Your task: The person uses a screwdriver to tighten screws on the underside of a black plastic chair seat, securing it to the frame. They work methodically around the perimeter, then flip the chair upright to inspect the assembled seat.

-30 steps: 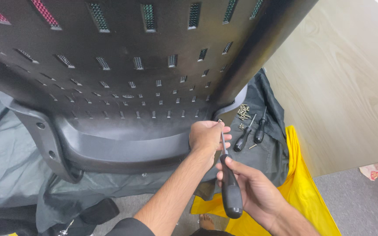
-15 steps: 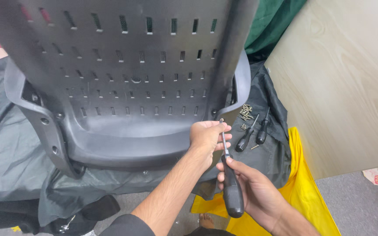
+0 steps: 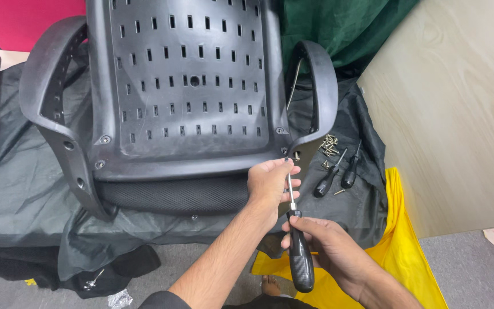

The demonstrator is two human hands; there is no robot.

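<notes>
I see a black moulded-plastic chair shell (image 3: 190, 86), slotted and matte, lying on a crinkled grey plastic sheet (image 3: 24, 189). My right hand (image 3: 327, 249) is closed around the ribbed black handle of a slim steel-shafted screwdriver (image 3: 295, 229), handle at 6 o'clock, tip at 12 against the shell's lower right corner. My left hand (image 3: 271, 183) pinches the shaft near the tip, fingers together; the screw itself is, I think, hidden. At 2 o'clock lie a heap of small brass-coloured screws (image 3: 328, 144) and two short black-handled screwdrivers (image 3: 338, 174).
</notes>
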